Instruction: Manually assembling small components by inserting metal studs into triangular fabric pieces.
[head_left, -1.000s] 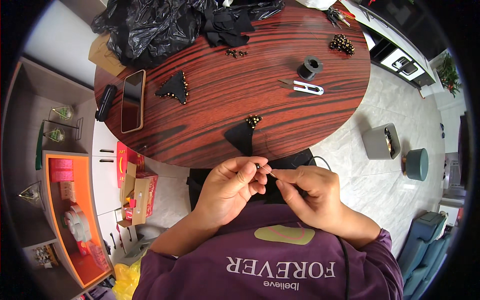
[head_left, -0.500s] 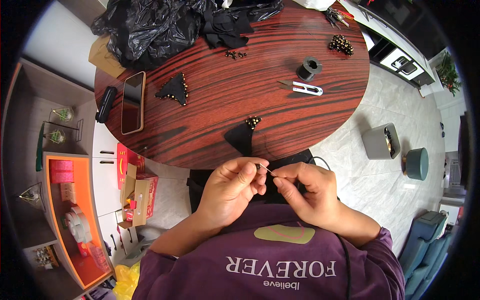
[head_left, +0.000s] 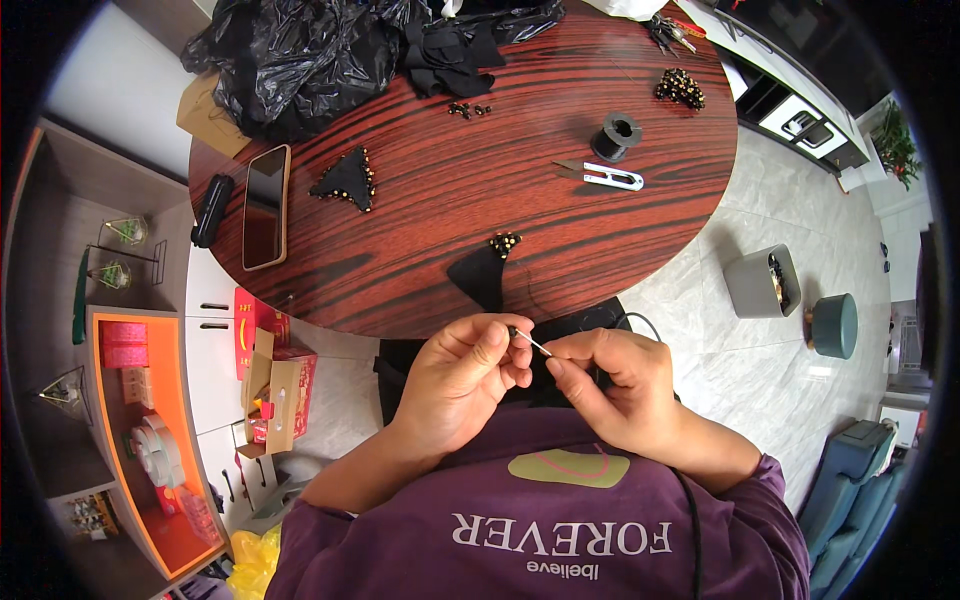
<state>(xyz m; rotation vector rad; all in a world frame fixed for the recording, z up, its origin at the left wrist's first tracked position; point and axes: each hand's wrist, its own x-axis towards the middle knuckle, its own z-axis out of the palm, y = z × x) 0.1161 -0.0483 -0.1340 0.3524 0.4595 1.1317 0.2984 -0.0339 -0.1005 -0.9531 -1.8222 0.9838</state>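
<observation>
My left hand [head_left: 462, 375] pinches a small dark bead [head_left: 513, 331] between thumb and fingertips, just in front of the table's near edge. In my right hand [head_left: 625, 385], thumb and forefinger close on a thin sewing needle [head_left: 534, 343] whose tip reaches the bead; whether it passes through I cannot tell. Beyond my hands lies a black fabric triangle [head_left: 480, 274] with gold and black beads on its top corner. A dark thread runs from near it toward my hands. Farther left rests another black triangle [head_left: 343, 184], its edges beaded.
The oval wooden table [head_left: 430, 220] holds a black thread spool [head_left: 616, 135], white-handled thread snips [head_left: 610, 176], a bead heap [head_left: 680, 89], a few loose beads [head_left: 468, 109], a phone [head_left: 267, 208], a black case [head_left: 212, 210] and black plastic bags [head_left: 300, 70].
Both hands stay in nearly the same place. More of the needle shows between them, and the bead has shifted very slightly left.
</observation>
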